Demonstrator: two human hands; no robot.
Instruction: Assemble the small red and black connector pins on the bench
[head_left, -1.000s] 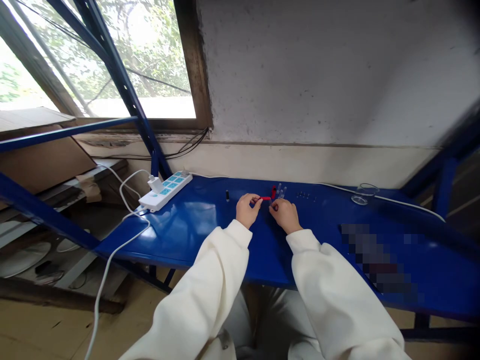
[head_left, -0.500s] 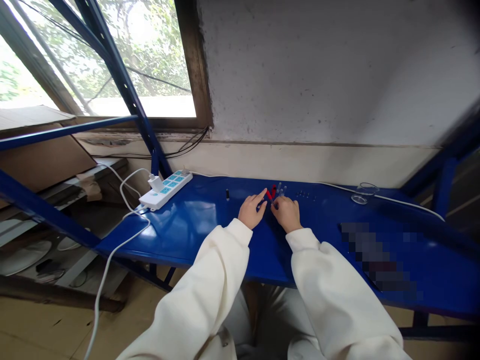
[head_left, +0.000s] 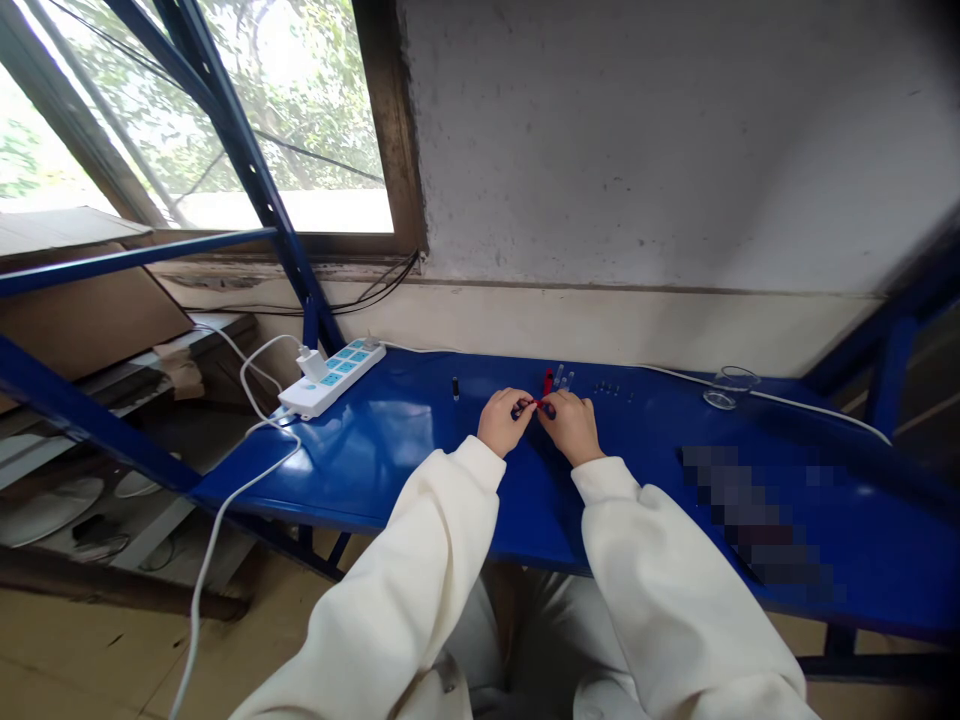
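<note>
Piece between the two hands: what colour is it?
The piece is red, best seen in the head view.

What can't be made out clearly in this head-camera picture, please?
Head view:
Too small and partly hidden by the hands: the red piece pinched between left hand and right hand.
Too small to identify: the dark bits on the table.
Pixelated: a patch on its right side.

wall (head_left: 637, 140): grey plaster | window (head_left: 285, 110): daylight, trees | bench (head_left: 390, 450): blue metal
</note>
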